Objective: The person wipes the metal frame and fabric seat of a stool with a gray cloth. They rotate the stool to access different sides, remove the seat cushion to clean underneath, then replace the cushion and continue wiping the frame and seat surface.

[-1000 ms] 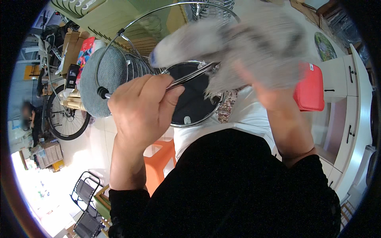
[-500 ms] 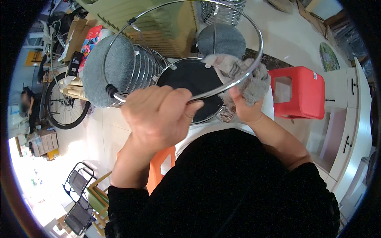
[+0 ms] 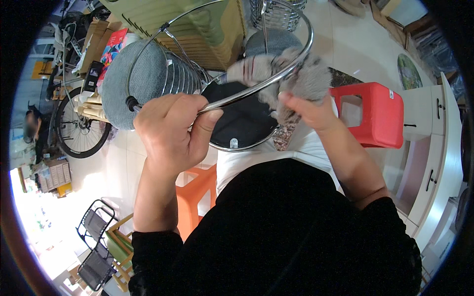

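Note:
An upturned metal stool stands before me, its chrome ring uppermost and the round black underside of its seat below. My left hand is closed round the near left part of the ring. In my right hand is a grey fluffy rag, bunched against the ring's right side. A loose striped end of the rag hangs over inside the ring, blurred by motion. Thin chrome legs run down from the ring toward the seat.
Stools with round grey padded seats stand left and beyond. A red plastic stool and white cabinets are at the right. An orange stool is near my left forearm. A bicycle and a person are far left.
The ring has tilted and shifted left, with my left hand moving left along with it. My right hand has moved right, and the rag has slid up along the ring.

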Motion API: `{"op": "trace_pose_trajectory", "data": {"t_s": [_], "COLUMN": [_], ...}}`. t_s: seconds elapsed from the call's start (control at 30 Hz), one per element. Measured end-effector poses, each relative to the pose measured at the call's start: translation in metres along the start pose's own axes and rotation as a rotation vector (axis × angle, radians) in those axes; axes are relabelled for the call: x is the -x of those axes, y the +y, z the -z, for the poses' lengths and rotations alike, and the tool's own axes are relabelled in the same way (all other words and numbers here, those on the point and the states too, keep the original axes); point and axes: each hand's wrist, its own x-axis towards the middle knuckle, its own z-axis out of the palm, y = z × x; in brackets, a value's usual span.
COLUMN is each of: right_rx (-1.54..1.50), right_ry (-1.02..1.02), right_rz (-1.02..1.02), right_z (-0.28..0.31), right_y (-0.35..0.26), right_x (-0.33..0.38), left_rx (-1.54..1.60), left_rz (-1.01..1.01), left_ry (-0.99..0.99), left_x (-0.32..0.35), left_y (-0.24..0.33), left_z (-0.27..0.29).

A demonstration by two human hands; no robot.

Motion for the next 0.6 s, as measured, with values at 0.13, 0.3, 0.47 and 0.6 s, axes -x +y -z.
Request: {"op": "trace_pose_trajectory", "data": {"t_s": [0.13, 0.3, 0.47, 0.6], "right_rx": [0.242, 0.366, 0.138, 0.117], "right_ry": [-0.14, -0.204, 0.051, 0.151], "right_rz": [-0.212, -0.289, -0.308, -0.266], "right_z": [0.032, 0.04, 0.018, 0.008], "right_y": [0.056, 0.071, 0.06, 0.027], "right_x": [0.033, 0.044, 0.052, 0.057], "left_rx": [-0.014, -0.055, -0.125, -0.114], "left_rz": [0.144, 0.095, 0.016, -0.156], "left_ry": [0.016, 0.036, 0.182, 0.058], "left_x": [0.001, -0.005, -0.025, 0.005], "left_y": [-0.009, -0.013, -0.018, 0.004], "left_z": [0.007, 0.006, 0.0, 0.004]}}
